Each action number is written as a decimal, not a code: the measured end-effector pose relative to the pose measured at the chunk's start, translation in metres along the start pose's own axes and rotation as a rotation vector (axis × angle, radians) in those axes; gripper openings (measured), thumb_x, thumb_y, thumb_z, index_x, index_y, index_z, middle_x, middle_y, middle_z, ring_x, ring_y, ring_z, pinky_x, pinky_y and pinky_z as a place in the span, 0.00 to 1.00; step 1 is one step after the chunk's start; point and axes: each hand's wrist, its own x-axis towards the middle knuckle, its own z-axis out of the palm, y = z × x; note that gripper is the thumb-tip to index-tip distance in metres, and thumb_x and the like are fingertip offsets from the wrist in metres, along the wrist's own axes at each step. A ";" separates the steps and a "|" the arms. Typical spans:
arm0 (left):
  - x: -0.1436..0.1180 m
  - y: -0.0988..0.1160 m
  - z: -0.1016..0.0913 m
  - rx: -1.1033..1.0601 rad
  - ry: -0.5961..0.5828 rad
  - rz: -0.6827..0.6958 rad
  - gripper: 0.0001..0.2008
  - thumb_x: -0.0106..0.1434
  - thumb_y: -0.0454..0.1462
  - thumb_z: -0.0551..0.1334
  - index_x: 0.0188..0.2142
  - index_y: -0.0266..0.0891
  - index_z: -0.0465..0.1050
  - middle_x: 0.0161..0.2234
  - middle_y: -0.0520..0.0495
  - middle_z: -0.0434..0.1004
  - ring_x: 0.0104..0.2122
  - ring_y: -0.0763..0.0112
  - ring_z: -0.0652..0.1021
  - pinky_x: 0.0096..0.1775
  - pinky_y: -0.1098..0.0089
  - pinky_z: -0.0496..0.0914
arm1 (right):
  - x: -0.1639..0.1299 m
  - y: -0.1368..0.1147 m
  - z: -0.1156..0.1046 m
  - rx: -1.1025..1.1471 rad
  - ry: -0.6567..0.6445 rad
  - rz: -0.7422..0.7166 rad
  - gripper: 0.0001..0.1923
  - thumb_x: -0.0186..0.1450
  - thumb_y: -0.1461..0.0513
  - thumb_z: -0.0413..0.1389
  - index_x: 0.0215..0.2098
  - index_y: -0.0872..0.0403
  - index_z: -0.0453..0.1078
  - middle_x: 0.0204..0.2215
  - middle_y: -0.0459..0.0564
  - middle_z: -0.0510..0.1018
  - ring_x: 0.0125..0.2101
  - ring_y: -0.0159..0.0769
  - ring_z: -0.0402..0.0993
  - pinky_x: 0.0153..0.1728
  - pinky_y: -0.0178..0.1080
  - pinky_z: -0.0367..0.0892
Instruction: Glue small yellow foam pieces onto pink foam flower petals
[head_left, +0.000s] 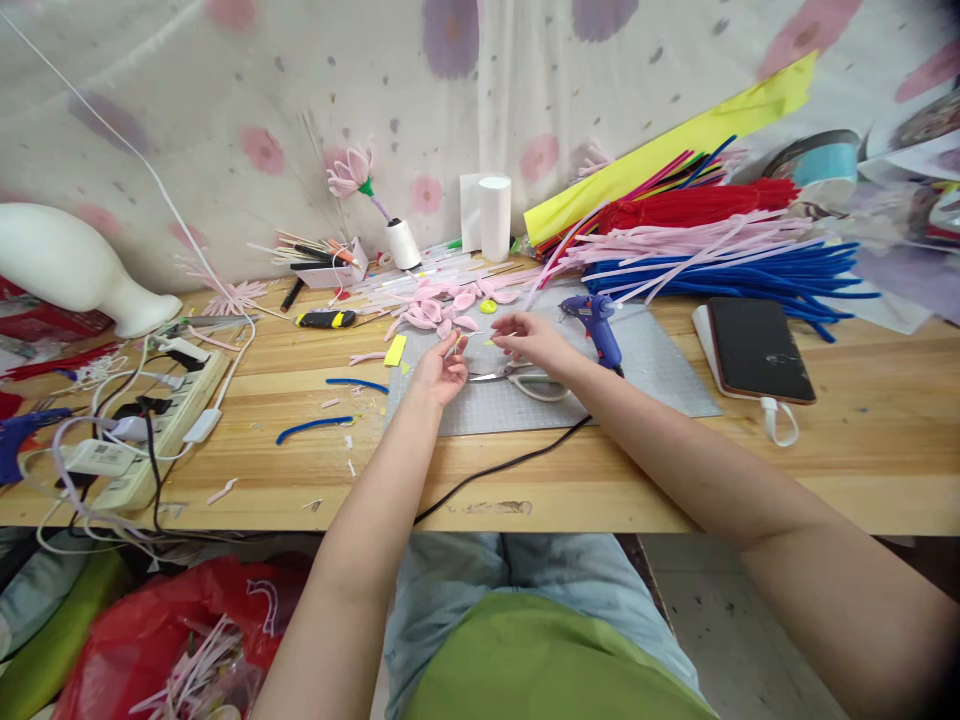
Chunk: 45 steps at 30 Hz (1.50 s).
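My left hand (pixel 442 372) is closed in a pinch above the grey cutting mat (pixel 652 385); a tiny yellowish bit shows at its fingertips, too small to name. Close by on the right, my right hand (pixel 534 340) has its fingers drawn together, pointing at the left one; what they hold, if anything, is hidden. Beneath the hands lie scissors (pixel 541 386) with pale handles. Pink pipe-cleaner petals (pixel 435 305) are heaped just beyond my left hand, next to a round yellow piece (pixel 488 306). A blue glue gun (pixel 596 325) rests right of my right hand.
Bundles of blue pipe cleaners (pixel 720 275) and red ones (pixel 697 205) lie at the back right. A black-covered notebook (pixel 759 350) is at the right. Leftward are a utility knife (pixel 325 319), a power strip (pixel 169 420) and a finished pink flower (pixel 351 172). A black cord (pixel 502 465) crosses the front.
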 end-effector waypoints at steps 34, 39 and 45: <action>0.018 -0.007 -0.038 1.311 0.206 1.027 0.25 0.51 0.25 0.52 0.49 0.41 0.64 0.40 0.46 0.76 0.47 0.64 0.70 0.51 0.62 0.61 | 0.075 -0.019 -0.025 -1.227 -0.038 -0.207 0.20 0.54 0.70 0.50 0.45 0.58 0.70 0.39 0.58 0.77 0.40 0.45 0.72 0.35 0.39 0.63; 0.021 -0.013 -0.029 1.553 0.086 0.982 0.28 0.52 0.26 0.51 0.54 0.39 0.61 0.41 0.46 0.77 0.50 0.60 0.68 0.56 0.58 0.55 | 0.084 -0.010 -0.023 -1.347 -0.133 -0.044 0.19 0.55 0.69 0.52 0.44 0.60 0.70 0.40 0.62 0.76 0.40 0.47 0.73 0.35 0.41 0.63; 0.023 -0.014 -0.030 1.641 0.067 0.911 0.33 0.52 0.26 0.51 0.59 0.39 0.56 0.49 0.45 0.74 0.56 0.58 0.64 0.59 0.54 0.47 | 0.103 0.006 -0.029 -1.141 0.097 -0.120 0.22 0.57 0.67 0.49 0.51 0.61 0.63 0.43 0.64 0.74 0.43 0.48 0.70 0.39 0.42 0.64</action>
